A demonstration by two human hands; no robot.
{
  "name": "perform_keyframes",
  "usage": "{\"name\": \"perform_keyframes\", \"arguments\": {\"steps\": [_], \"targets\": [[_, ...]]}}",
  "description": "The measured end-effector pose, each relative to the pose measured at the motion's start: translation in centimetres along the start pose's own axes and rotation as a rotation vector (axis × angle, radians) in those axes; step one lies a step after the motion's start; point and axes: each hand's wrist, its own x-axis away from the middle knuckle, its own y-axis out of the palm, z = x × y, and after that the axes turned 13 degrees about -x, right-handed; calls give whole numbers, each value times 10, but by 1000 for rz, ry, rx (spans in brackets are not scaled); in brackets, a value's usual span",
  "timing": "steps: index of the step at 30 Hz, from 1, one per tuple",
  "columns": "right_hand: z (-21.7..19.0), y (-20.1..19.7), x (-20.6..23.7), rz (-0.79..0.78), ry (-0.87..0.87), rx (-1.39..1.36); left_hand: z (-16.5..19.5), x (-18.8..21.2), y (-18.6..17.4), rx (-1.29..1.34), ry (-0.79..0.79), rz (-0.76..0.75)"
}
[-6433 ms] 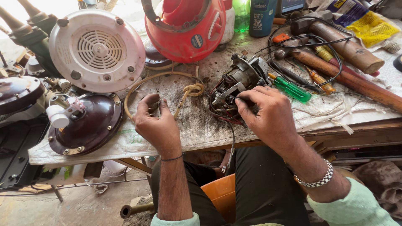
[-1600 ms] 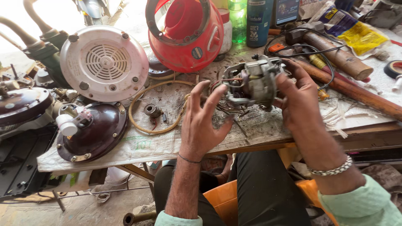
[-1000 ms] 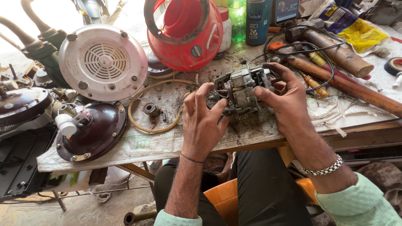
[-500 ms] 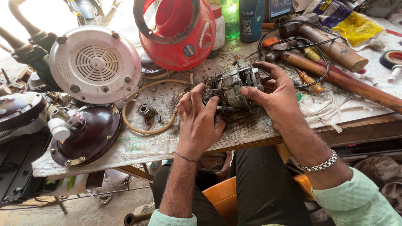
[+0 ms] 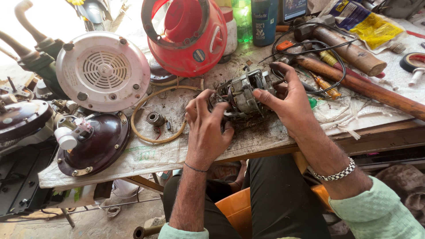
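The small electric motor (image 5: 242, 95), lifted clear a moment ago, is now lowered onto the cluttered worktop (image 5: 177, 150). It is gripped at both ends, the left hand (image 5: 207, 126) and right hand (image 5: 285, 98) closed around it, suggesting bench work on it is resumed.

Motor (image 5: 242, 94) down from mid-air onto bench (image 5: 177, 150)

bare sheet left of rubber ring (image 5: 157, 113), red housing (image 5: 186, 37) behind, wooden handles (image 5: 367, 86) crowding right
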Motion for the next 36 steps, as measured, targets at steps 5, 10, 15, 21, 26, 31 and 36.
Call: {"name": "perform_keyframes", "arguments": {"steps": [5,10,15,21,26,31,36], "targets": [[-2,-2,0,-49,-14,107,-4,-1,1,88,-1,78],[-10,-6,-7,-5,178,235,-5,-5,1,212,-18,-79],[-25,-26,-11,-154,144,296,-5,-6,2,223,-21,-95],[-36,-42,-15,-259,168,403,-5,-3,-1,156,-18,-34],[-43,-51,-18,-414,73,494,-3,-4,-3,97,13,19],[-49,-51,-17,-519,-36,596,7,-9,-10,166,-14,20],[-47,-33,-12,-397,-136,632,56,-12,-14,102,-104,40]]}}
